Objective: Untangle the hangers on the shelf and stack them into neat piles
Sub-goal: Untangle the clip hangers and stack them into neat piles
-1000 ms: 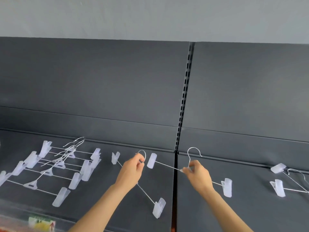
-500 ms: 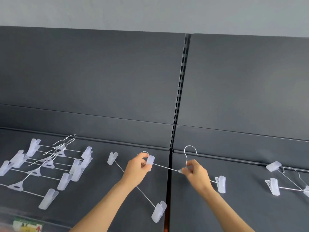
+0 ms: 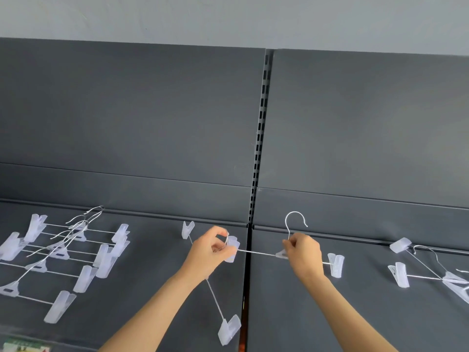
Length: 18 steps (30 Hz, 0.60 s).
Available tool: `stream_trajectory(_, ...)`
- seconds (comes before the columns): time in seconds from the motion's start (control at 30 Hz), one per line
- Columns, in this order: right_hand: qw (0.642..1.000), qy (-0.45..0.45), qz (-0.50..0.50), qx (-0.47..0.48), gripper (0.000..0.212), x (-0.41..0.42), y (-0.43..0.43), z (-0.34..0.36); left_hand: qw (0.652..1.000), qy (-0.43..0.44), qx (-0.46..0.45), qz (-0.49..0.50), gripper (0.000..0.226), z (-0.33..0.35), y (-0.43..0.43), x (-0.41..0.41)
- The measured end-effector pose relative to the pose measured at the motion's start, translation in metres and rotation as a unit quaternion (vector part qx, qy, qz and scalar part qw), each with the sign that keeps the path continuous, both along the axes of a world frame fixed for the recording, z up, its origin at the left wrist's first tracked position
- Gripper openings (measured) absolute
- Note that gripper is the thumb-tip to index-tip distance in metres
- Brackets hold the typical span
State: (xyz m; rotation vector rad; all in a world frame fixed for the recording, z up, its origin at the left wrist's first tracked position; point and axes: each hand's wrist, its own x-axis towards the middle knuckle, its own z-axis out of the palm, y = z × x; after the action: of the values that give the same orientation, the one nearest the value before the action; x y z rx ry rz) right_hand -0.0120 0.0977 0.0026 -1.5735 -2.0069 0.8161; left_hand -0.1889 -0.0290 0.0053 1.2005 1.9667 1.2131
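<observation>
Two wire hangers with frosted plastic clips cross in the middle of the dark shelf (image 3: 157, 308). My left hand (image 3: 208, 252) pinches the hook of the diagonal hanger (image 3: 215, 301), which runs from a clip at the back to a clip near the front edge. My right hand (image 3: 303, 252) grips the centre of the second hanger (image 3: 294, 222), below its upright hook; its left clip touches my left hand's fingers. A pile of several hangers (image 3: 66, 252) lies at the left. More tangled hangers (image 3: 431, 270) lie at the right.
A slotted upright (image 3: 260, 138) divides the grey back panel into two bays, and a seam splits the shelf below it. A colourful label (image 3: 24, 348) shows at the shelf's front left edge.
Both hands have stayed on their hangers. The second hanger's left clip has come up against my left hand's fingers, and its hook stands more upright. The camera view drifted a little.
</observation>
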Motion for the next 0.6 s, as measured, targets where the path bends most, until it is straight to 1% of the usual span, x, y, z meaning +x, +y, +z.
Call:
stream_trajectory(0.1, 1.000, 0.007, 0.013, 0.019, 0.031, 0.010, 0.006, 0.008, 1.000, -0.019, 0.010, 0.017, 0.013, 0.003, -0.005, -0.008)
stream_trajectory(0.2, 0.998, 0.026, 0.047, 0.033, 0.033, 0.020, 0.006, 0.019, 1.000, -0.003, 0.015, 0.017, 0.022, 0.005, -0.010, -0.014)
stream_trajectory(0.3, 0.993, 0.076, 0.090, 0.007, 0.027, 0.023, -0.003, 0.024, 1.000, 0.006, 0.020, 0.017, 0.026, 0.007, -0.013, -0.016)
stream_trajectory(0.4, 0.986, 0.097, 0.135, -0.019, 0.023, 0.018, -0.014, 0.025, 0.999, 0.006, 0.028, 0.026, 0.021, 0.008, -0.014, -0.016)
stream_trajectory(0.43, 0.983, 0.101, 0.150, -0.028, 0.022, 0.016, -0.016, 0.025, 0.999, 0.010, 0.027, 0.029, 0.023, 0.009, -0.015, -0.016)
stream_trajectory(0.5, 0.979, 0.097, 0.175, -0.045, 0.020, 0.009, -0.018, 0.026, 0.999, 0.026, 0.020, 0.028, 0.029, 0.008, -0.018, -0.016)
stream_trajectory(0.6, 0.973, 0.068, 0.209, -0.077, 0.016, 0.000, -0.016, 0.031, 0.998, 0.064, 0.013, 0.018, 0.043, 0.007, -0.024, -0.016)
